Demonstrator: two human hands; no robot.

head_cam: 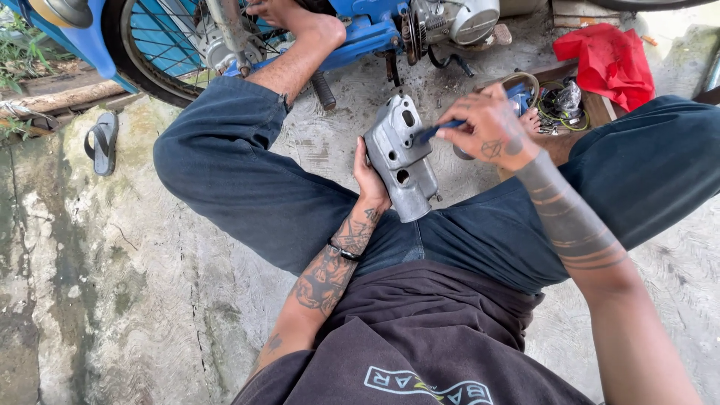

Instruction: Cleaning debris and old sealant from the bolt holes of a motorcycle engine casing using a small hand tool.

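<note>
I sit on a concrete floor with my legs apart in dark blue shorts. My left hand [370, 180] grips a grey metal engine cover [401, 154] from behind, holding it upright above my lap. My right hand [489, 127] pinches a blue-handled tool [439, 131] whose tip touches the cover's upper right part, near a round hole. Both forearms are tattooed, and a dark band circles my left wrist.
A blue motorbike [360, 34] stands ahead, its wheel [161, 52] at the upper left beside my bare foot. A wooden tray [574, 105] with wires and small parts lies to the right, a red cloth [609, 60] behind it. A sandal [101, 141] lies at the left.
</note>
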